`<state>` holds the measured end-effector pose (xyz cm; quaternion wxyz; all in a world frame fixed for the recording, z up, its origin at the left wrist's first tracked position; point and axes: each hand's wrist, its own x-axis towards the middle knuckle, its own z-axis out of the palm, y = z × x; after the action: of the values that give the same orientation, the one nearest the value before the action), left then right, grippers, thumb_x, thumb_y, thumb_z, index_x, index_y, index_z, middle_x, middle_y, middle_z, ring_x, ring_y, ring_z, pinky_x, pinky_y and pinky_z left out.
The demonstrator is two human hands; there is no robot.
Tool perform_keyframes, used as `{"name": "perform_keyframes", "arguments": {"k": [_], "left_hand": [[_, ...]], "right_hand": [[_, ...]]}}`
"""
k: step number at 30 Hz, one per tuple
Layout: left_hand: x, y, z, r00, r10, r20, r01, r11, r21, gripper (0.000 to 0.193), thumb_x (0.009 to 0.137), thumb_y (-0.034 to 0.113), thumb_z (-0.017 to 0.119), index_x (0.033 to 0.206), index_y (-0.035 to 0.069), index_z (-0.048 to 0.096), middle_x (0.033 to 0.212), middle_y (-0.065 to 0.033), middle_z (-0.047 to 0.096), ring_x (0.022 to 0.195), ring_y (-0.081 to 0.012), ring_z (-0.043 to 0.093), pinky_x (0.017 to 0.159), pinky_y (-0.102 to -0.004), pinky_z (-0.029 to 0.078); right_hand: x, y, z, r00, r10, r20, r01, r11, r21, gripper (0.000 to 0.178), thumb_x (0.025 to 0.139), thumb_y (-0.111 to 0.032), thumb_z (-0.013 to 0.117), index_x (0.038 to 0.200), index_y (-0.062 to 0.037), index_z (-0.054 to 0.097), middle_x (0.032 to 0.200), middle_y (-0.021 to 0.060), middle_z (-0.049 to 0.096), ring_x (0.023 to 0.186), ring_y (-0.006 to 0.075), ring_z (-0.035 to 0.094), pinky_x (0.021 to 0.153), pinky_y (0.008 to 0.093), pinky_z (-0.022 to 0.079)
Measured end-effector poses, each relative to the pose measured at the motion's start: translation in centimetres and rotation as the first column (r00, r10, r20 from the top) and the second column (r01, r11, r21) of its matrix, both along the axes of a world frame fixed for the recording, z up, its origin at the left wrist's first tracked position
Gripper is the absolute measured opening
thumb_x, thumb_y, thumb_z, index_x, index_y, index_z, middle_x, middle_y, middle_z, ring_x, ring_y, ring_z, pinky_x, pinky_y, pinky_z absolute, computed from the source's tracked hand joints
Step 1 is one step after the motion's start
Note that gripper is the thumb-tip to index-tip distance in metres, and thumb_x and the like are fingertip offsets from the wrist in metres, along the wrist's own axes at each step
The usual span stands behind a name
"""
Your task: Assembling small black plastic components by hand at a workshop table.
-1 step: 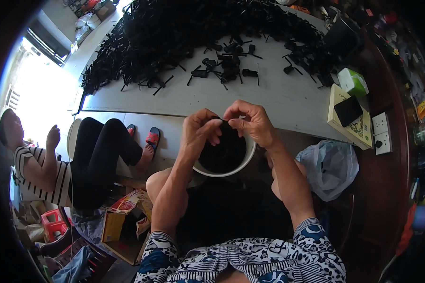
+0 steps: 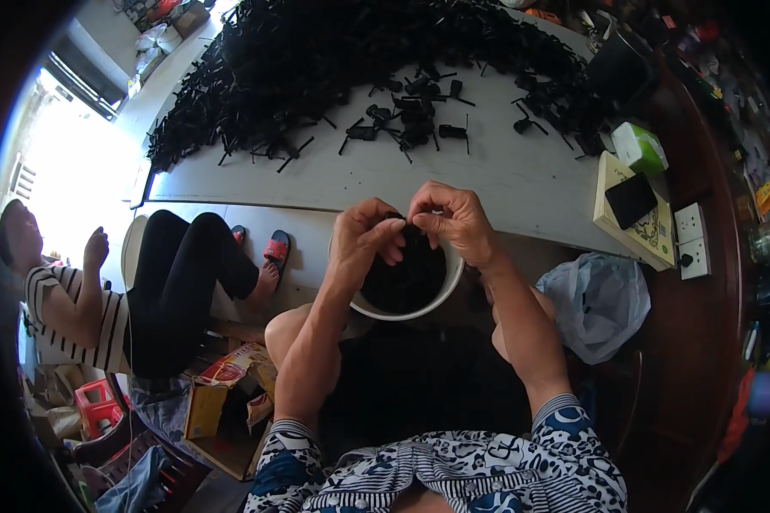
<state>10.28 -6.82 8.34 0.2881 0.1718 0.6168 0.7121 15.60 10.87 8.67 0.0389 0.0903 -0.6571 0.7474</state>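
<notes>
My left hand (image 2: pixel 364 235) and my right hand (image 2: pixel 453 222) meet over a white bucket (image 2: pixel 436 299) full of dark pieces. A small black part (image 2: pixel 395 215) is pinched between my left thumb and fingers, mostly hidden by them. The right thumb and forefinger are pressed together close beside it; whatever they grip is too small to make out. Just beyond the hands, on a pale table (image 2: pixel 257 184), lies a big heap of black plastic parts (image 2: pixel 274 77) with thin stems. Several of these parts lie loose at the heap's near edge.
To the right, a book (image 2: pixel 612 192) carries a black phone (image 2: pixel 631 202) and a tissue pack (image 2: pixel 637 147). Below hangs a pale plastic bag (image 2: pixel 595 308). On the left sits another person (image 2: pixel 77 316) in a striped top, near an open cardboard box (image 2: pixel 214 419).
My right fingertips have shifted slightly to the right, leaving a small gap between the two hands. Otherwise the scene looks the same.
</notes>
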Motion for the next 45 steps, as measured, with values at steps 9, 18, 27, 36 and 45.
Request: {"name": "perform_keyframes", "arguments": {"k": [9, 18, 27, 36, 45], "left_hand": [[-0.2, -0.5, 1.0, 0.985, -0.169, 0.024, 0.162, 0.971, 0.177, 0.009, 0.083, -0.003, 0.052, 0.092, -0.002, 0.054, 0.075, -0.0109, 0.062, 0.059, -0.0145, 0.062, 0.053, -0.0227, 0.051], [0.3, -0.1, 0.4, 0.983, -0.022, -0.184, 0.030, 0.999, 0.042, 0.008, 0.081, -0.009, 0.053, 0.088, -0.005, 0.053, 0.072, -0.0091, 0.061, 0.062, -0.0128, 0.063, 0.054, -0.0221, 0.052], [2.2, 1.2, 0.7, 0.802, 0.198, -0.563, -0.337, 0.929, -0.154, 0.009, 0.078, -0.008, 0.056, 0.080, -0.001, 0.050, 0.067, -0.0105, 0.059, 0.057, -0.0151, 0.062, 0.047, -0.0256, 0.046], [2.7, 1.8, 0.0, 0.378, 0.081, -0.922, -0.456, 0.883, -0.109, 0.018, 0.070, -0.007, 0.057, 0.074, 0.001, 0.041, 0.064, -0.0146, 0.047, 0.056, -0.0346, 0.050, 0.047, -0.0377, 0.039], [1.8, 1.7, 1.0, 0.755, 0.176, -0.631, -0.362, 0.915, -0.177, 0.011, 0.078, 0.003, 0.061, 0.079, 0.000, 0.050, 0.063, -0.0142, 0.057, 0.056, -0.0235, 0.061, 0.049, -0.0310, 0.045]], "right_hand": [[-0.3, 0.5, 0.2, 0.973, 0.222, 0.066, -0.194, 0.935, -0.295, 0.031, 0.071, -0.017, 0.076, 0.083, 0.0002, 0.053, 0.072, 0.0043, 0.056, 0.050, 0.0075, 0.053, 0.041, 0.0190, 0.045], [-0.4, -0.4, -0.6, 0.967, 0.075, 0.244, -0.025, 0.979, -0.203, 0.017, 0.076, -0.008, 0.071, 0.075, -0.0030, 0.054, 0.062, -0.0013, 0.052, 0.044, 0.0032, 0.044, 0.035, 0.0170, 0.033], [-0.1, -4.1, -2.4, 0.946, -0.123, 0.301, 0.243, 0.883, -0.402, 0.016, 0.085, -0.020, 0.062, 0.078, -0.0083, 0.054, 0.059, -0.0050, 0.045, 0.046, 0.0022, 0.037, 0.040, 0.0166, 0.029], [-0.1, -4.1, -1.8, 0.919, -0.113, 0.377, 0.298, 0.826, -0.479, 0.015, 0.085, -0.016, 0.061, 0.075, -0.0094, 0.053, 0.059, -0.0060, 0.043, 0.048, 0.0021, 0.038, 0.038, 0.0174, 0.033], [-0.4, -5.0, -2.1, 0.936, -0.064, 0.346, 0.265, 0.774, -0.574, 0.018, 0.091, -0.024, 0.052, 0.079, -0.0108, 0.052, 0.061, -0.0052, 0.046, 0.047, 0.0022, 0.038, 0.039, 0.0178, 0.030]]}}
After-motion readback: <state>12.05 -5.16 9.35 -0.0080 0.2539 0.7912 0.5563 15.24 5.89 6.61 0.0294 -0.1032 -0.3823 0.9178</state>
